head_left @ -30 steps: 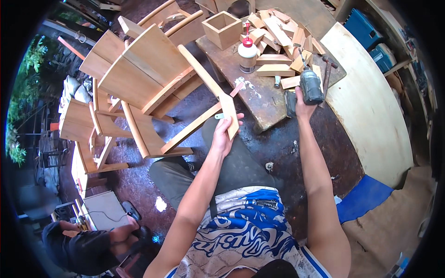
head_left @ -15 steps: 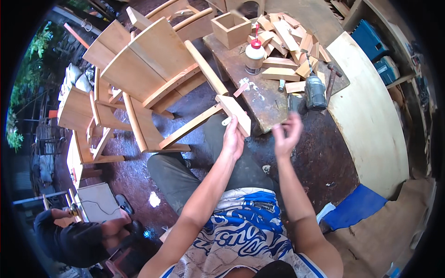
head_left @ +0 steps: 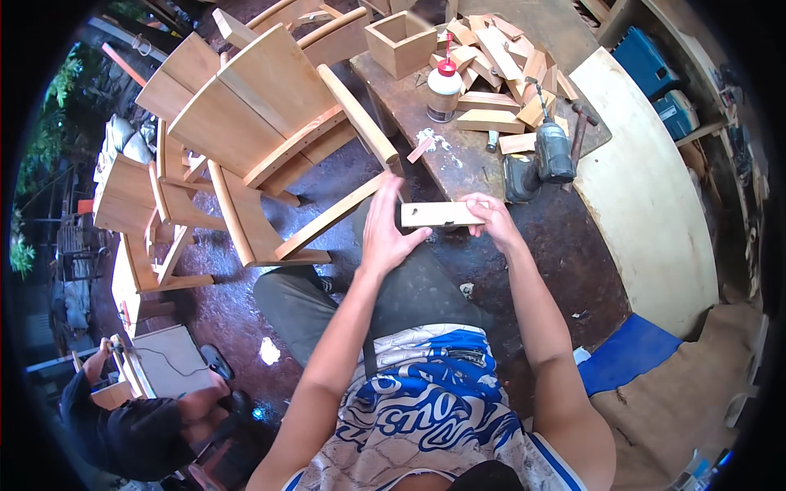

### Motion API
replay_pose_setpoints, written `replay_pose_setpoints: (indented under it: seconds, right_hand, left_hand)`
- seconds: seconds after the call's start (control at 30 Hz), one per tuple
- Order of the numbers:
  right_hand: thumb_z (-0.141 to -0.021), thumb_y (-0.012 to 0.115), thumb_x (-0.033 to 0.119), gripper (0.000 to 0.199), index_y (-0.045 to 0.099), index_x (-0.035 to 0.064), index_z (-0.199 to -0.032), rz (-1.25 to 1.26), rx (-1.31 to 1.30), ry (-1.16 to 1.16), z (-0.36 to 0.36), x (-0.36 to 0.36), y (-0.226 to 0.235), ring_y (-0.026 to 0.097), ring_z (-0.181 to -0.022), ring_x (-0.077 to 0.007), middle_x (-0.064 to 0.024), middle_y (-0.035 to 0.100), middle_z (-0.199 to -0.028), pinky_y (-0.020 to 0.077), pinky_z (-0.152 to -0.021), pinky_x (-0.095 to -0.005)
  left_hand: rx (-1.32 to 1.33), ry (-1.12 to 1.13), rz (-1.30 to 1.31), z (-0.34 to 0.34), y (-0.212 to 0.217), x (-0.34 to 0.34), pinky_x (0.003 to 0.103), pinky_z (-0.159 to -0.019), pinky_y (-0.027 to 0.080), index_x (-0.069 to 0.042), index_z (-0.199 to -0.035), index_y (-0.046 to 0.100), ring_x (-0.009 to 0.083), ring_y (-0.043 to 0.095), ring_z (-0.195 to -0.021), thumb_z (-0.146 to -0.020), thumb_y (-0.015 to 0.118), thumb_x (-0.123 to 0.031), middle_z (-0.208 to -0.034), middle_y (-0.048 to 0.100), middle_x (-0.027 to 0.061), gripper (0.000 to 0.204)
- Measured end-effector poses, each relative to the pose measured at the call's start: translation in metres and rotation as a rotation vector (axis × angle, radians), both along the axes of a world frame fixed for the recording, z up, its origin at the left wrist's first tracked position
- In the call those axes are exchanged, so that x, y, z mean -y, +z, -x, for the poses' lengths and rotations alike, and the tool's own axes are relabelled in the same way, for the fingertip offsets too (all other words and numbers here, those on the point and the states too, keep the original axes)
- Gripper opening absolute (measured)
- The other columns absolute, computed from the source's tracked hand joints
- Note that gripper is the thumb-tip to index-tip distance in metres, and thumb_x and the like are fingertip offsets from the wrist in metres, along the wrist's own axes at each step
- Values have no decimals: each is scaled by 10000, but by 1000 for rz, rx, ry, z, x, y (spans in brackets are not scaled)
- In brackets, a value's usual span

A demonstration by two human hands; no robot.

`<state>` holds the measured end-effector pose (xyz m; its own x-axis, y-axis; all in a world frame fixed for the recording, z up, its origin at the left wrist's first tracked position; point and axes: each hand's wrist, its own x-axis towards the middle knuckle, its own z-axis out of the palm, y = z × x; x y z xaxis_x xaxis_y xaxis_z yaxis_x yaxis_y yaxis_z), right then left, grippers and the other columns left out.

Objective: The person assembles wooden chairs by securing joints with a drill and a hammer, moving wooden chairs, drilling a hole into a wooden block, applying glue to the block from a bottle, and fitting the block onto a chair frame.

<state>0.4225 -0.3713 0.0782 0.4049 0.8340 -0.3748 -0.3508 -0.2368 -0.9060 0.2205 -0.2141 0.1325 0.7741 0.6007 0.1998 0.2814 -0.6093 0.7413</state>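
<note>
Two bare hands at work over the lap, and the right hand (head_left: 491,219) has it: thumb and fingers pinched firmly on the right end of a pale wooden block (head_left: 434,214), held level in front of the knees, a dark hole showing near its left end and a dark notch along its lower edge. Across from it, the left hand (head_left: 383,239) is up with thumb and fingers spread apart, right by the block's left end; whether it touches, I cannot tell.

Just past those left fingertips comes the wooden chair (head_left: 260,92), its curved back of broad boards toward us, the rounded armrest (head_left: 360,116) running down to the hand.

Over to the tabletop (head_left: 468,173)! A cordless drill (head_left: 554,155) stands at the near edge, bit pointing up, with a hammer (head_left: 580,135) beside it by the right edge. A red-capped bottle (head_left: 443,94) stands near the left edge, a square wooden box (head_left: 401,47) sits at the far left corner, and a jumble of wood offcuts (head_left: 495,69) piles up toward the far edge.

Further right, a pale plywood sheet (head_left: 655,196) curves past the table, and out at lower left, a co-worker (head_left: 123,430) in dark clothing sits bent beside a grey board (head_left: 173,360).
</note>
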Motion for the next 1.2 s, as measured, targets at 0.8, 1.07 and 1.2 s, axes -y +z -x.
replay_pose_setpoints:
  seconds: [0.8,1.07,1.2]
  right_hand:
    - [-816,714,210,253,742,49,-1009,471,1184,97,-42,-52,88,725,-850,-330,-194,736,-915,576,-793,-424]
    - [-913,624,29,310,668,-47,-1210,-133,512,-453,-151,-21,161,677,-761,-130,-106,725,-921,542,-684,-222]
    - [-874,710,58,307,682,-68,-1152,-67,379,-516,-214,-16,139,681,-762,-131,-100,724,-932,553,-676,-221]
  left_hand:
    - [-556,-124,-53,-13,-43,-24,485,-827,549,-68,-1030,719,364,694,-917,-733,719,-287,-1014,708,158,369]
    - [-544,-169,-60,-23,-41,-34,472,-867,553,-39,-1001,735,393,700,-893,-709,674,-252,-957,716,232,367]
    - [-611,-203,-37,-29,-37,-34,473,-872,551,-24,-1005,735,395,701,-903,-712,698,-280,-957,720,236,390]
